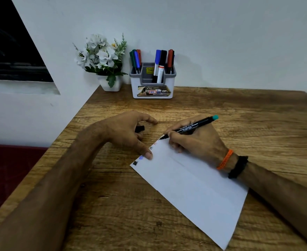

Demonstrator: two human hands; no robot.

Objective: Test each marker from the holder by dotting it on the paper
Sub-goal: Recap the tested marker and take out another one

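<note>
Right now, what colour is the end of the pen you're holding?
Teal, on the black pen in the right hand, head view.

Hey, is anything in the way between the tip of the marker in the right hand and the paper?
Nothing visible. The right hand grips the teal-ended black marker, and its tip sits at the far corner of the paper. The left hand presses the paper's left edge with a fingertip, off to the side, and holds a black cap.

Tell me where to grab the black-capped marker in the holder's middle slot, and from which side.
Pinch the black cap and come from above. The marker stands nearly upright in the holder, so only its upper part clears the rim; the blue-capped marker touches its left side, so the fingers probably fit best front and back. Lift straight up.
</note>
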